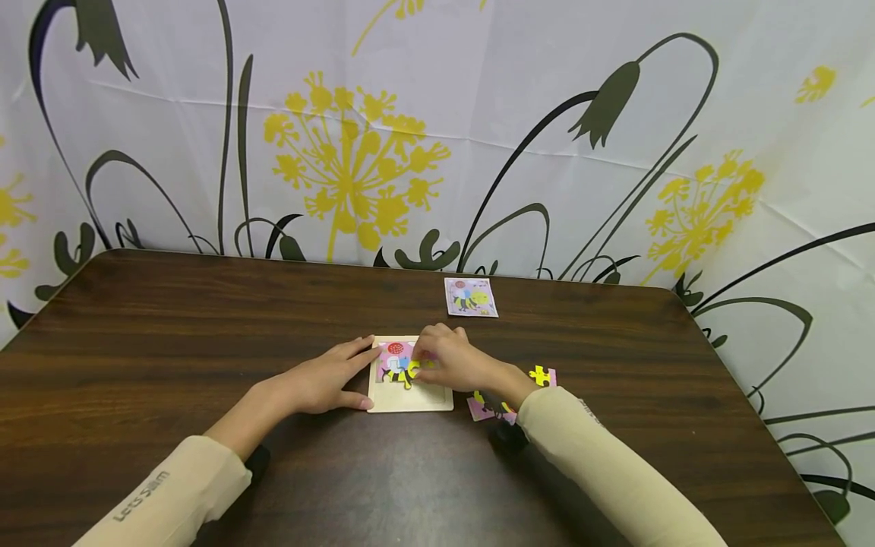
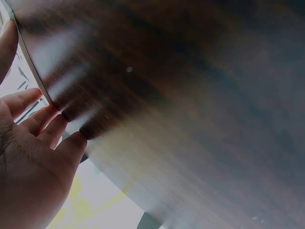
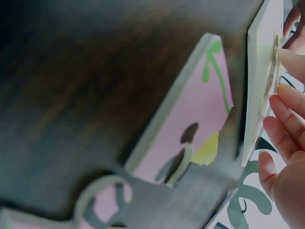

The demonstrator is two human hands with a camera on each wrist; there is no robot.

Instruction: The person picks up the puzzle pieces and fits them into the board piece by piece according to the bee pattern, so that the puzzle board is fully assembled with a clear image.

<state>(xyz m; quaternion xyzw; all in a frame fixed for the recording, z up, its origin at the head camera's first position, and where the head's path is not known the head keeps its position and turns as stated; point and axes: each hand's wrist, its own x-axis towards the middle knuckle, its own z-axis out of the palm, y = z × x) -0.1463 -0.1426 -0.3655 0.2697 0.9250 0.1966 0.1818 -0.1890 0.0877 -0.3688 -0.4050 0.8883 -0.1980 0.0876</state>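
A pale square puzzle board (image 1: 410,399) lies on the table with pink, yellow and black bee pieces (image 1: 396,365) in its upper part. My left hand (image 1: 314,380) rests at the board's left side, thumb low and fingers spread; in the left wrist view the fingertips of that hand (image 2: 38,162) touch the board's edge. Over the upper right of the board, my right hand (image 1: 458,361) has thumb and index finger pinched on a puzzle piece, mostly hidden by the fingers. The right wrist view shows that hand (image 3: 290,143) against the board (image 3: 257,86).
Loose pink and yellow pieces lie right of the board, one near my right forearm (image 1: 481,410), another farther right (image 1: 540,376); a pink piece (image 3: 205,109) shows large in the right wrist view. A bee picture card (image 1: 472,298) lies behind the board, before a flowered cloth (image 1: 513,91).
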